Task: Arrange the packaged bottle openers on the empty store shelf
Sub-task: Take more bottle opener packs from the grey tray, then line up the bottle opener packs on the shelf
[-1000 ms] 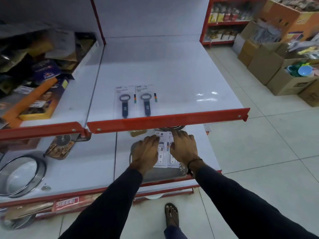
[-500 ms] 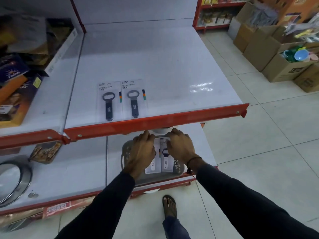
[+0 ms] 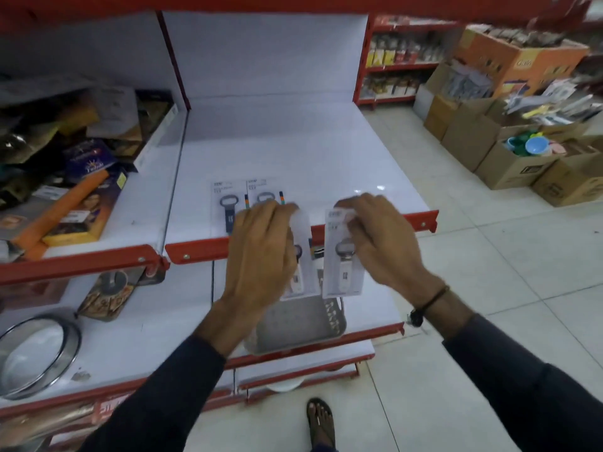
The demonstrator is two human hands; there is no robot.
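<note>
Nearest, left hand (image 3: 261, 252) raised in front of the red shelf lip, fingers curled over the top of a carded bottle opener (image 3: 301, 256), most of the card hidden behind the hand. Right hand (image 3: 380, 243) beside it, fingers pinched on the upper corner of a second carded opener (image 3: 342, 256) with a white handle and metal loop, hanging upright and just apart from the first card. Dark sleeves on both arms, a dark band on the right wrist. Below the hands, on the lower shelf, a grey plastic tray (image 3: 303, 324) with a slotted end; contents not clear. Farther up, on the white shelf (image 3: 293, 151), two packaged openers lying flat side by side near the front edge: one with a dark handle fully visible (image 3: 226, 207), the other (image 3: 261, 190) partly covered by the left hand. Off to the right on the tiled floor, cardboard boxes (image 3: 509, 158), one holding coloured plastic cups.
</note>
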